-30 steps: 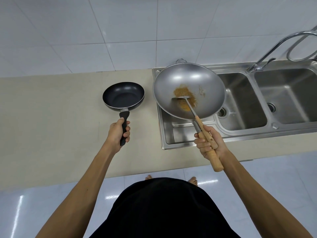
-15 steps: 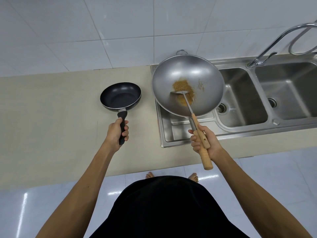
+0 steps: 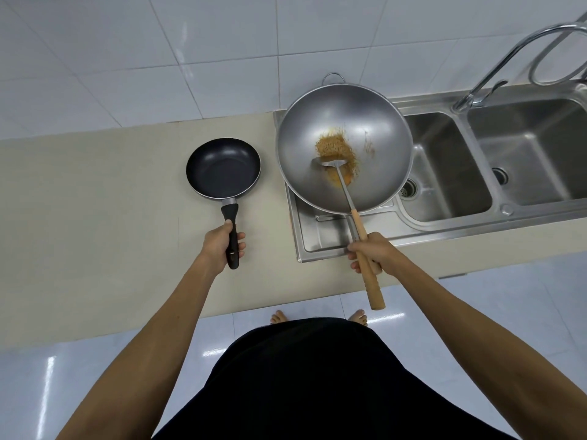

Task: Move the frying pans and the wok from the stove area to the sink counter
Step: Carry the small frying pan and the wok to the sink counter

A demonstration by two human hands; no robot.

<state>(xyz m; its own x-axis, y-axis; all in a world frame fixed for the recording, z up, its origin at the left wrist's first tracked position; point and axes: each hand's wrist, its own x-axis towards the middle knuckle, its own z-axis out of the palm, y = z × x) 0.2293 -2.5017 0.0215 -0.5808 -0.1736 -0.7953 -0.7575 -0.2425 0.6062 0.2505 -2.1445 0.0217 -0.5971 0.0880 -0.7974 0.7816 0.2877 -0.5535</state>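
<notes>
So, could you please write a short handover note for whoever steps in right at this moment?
Left hand: closed on the black frying pan handle; pan over the beige counter, left of the sink.
Right hand: gripping the wok handle and the spatula together; wok over the sink's drainboard, brown food residue inside.
Done: both carried to the sink counter.
Left: set both down, release. Contact with the surface cannot be told.

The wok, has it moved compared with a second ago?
Yes. The wok has shifted left relative to the sink, uncovering more of the drain.
</notes>
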